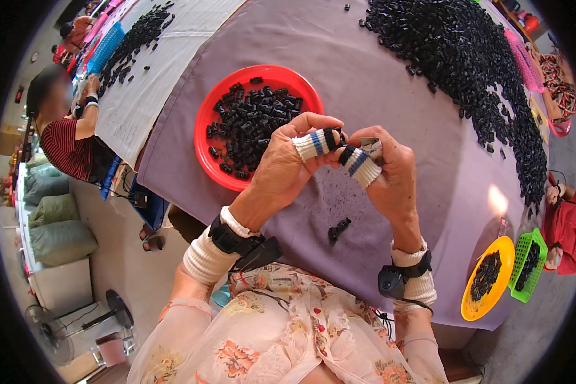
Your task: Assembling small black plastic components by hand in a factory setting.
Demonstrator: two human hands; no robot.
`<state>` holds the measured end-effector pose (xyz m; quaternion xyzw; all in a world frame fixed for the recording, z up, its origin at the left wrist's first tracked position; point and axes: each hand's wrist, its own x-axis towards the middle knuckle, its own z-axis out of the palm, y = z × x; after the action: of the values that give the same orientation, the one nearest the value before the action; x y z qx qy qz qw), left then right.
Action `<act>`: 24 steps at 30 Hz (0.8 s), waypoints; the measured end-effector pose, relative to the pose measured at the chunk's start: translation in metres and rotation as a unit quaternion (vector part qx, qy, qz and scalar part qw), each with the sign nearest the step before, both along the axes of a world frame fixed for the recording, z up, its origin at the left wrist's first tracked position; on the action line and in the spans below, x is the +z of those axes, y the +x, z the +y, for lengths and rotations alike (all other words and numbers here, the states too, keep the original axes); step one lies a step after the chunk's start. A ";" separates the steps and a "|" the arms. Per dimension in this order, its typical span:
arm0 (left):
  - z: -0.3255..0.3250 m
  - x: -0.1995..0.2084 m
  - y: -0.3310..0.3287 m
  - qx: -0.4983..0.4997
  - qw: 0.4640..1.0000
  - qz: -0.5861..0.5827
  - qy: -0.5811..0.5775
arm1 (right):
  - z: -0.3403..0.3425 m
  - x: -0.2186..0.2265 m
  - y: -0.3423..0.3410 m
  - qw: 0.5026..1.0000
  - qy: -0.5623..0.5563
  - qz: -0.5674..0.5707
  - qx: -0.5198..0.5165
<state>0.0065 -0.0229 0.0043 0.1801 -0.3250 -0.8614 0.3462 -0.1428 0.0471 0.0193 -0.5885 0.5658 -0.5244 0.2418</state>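
My left hand (pixel 281 157) and my right hand (pixel 390 176) meet above the table. Striped knitted sleeves cover both thumbs. Between the fingertips is a small black part (pixel 342 137), mostly hidden; both hands pinch it. Something greyish (pixel 370 147) lies against my right fingers; I cannot make out its kind. Just left of my left hand, a round red tray (pixel 201 131) holds many short black plastic pieces (pixel 256 109). On the cloth below my hands lies a loose black piece (pixel 339 229), with dark crumbs scattered above it.
A large heap of black pieces (pixel 454 51) covers the far right of the cloth (pixel 262 38). A yellow plate (pixel 509 256) and a green basket (pixel 536 291) with dark bits stand at the right edge. People (pixel 70 137) work at the left and right. Fans (pixel 51 333) stand lower left.
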 end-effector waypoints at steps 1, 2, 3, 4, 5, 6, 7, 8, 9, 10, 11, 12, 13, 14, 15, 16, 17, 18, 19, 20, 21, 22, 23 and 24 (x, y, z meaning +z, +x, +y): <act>0.001 0.001 0.000 -0.001 1.000 0.000 0.000 | 0.000 0.000 0.000 1.000 0.000 0.000 -0.001; 0.001 0.001 0.001 0.001 1.000 -0.009 -0.001 | 0.001 -0.001 0.000 1.000 0.002 0.005 -0.002; 0.001 0.002 0.001 0.003 1.000 -0.017 -0.002 | 0.002 -0.001 0.000 1.000 0.004 0.010 -0.003; 0.001 0.002 0.001 0.003 1.000 -0.017 -0.002 | 0.002 -0.001 0.000 1.000 0.004 0.010 -0.003; 0.001 0.001 0.000 0.005 1.000 -0.021 0.001 | 0.002 -0.001 0.000 1.000 -0.003 0.018 -0.005; 0.001 0.001 0.000 0.008 1.000 -0.025 0.005 | 0.002 -0.002 0.001 1.000 -0.010 0.026 -0.005; 0.002 0.001 0.000 0.008 1.000 -0.025 0.005 | 0.002 -0.002 0.001 1.000 -0.009 0.025 -0.006; 0.002 0.001 0.000 0.007 1.000 -0.020 0.008 | 0.002 -0.002 0.000 1.000 -0.010 0.027 -0.001; 0.003 0.001 -0.001 0.005 1.000 -0.015 0.010 | 0.002 -0.002 -0.001 1.000 -0.011 0.029 0.003; 0.003 0.002 -0.001 0.005 1.000 -0.015 0.011 | 0.002 -0.003 -0.001 1.000 -0.011 0.029 0.002; 0.004 0.003 -0.001 -0.001 1.000 -0.008 0.018 | 0.002 -0.003 -0.001 0.999 -0.013 0.029 -0.002; 0.004 0.003 0.000 -0.007 1.000 -0.002 0.025 | 0.002 -0.004 -0.001 0.999 -0.015 0.028 -0.006; 0.005 0.003 -0.001 -0.007 1.000 -0.002 0.026 | 0.002 -0.003 -0.001 0.999 -0.014 0.028 -0.006; 0.005 0.002 -0.002 -0.003 1.000 0.006 0.031 | 0.003 -0.003 -0.002 0.999 -0.012 0.033 -0.005; 0.005 0.002 -0.002 0.002 0.999 0.014 0.035 | 0.003 -0.002 -0.002 0.999 -0.009 0.037 -0.003; 0.005 0.001 -0.001 0.003 0.999 0.013 0.035 | 0.002 -0.003 -0.002 0.999 -0.009 0.037 -0.002; 0.005 0.001 -0.001 0.007 0.999 -0.001 0.031 | 0.002 -0.005 -0.002 1.000 -0.009 0.028 0.001; 0.005 0.001 -0.001 0.011 0.999 -0.014 0.027 | 0.002 -0.005 -0.002 1.000 -0.010 0.020 0.003; 0.005 0.000 -0.002 0.010 0.999 -0.013 0.027 | 0.002 -0.006 -0.003 1.000 -0.010 0.020 0.002; 0.005 0.000 -0.002 0.008 0.999 -0.013 0.029 | 0.002 -0.006 -0.003 1.000 -0.010 0.017 0.003; 0.005 0.000 -0.002 0.008 0.999 -0.013 0.031 | 0.003 -0.007 -0.003 1.000 -0.010 0.013 0.005; 0.005 0.000 -0.002 0.007 0.999 -0.013 0.031 | 0.003 -0.006 -0.003 1.000 -0.010 0.013 0.004; 0.005 0.000 -0.003 0.010 0.999 -0.018 0.036 | 0.003 -0.005 -0.003 1.000 0.003 0.006 0.006; 0.004 0.000 -0.003 0.013 0.999 -0.023 0.041 | 0.004 -0.004 -0.002 1.000 0.015 -0.001 0.008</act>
<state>0.0038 -0.0185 0.0040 0.2179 -0.2948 -0.8653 0.3420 -0.1450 0.0509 0.0157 -0.5889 0.5689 -0.5142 0.2555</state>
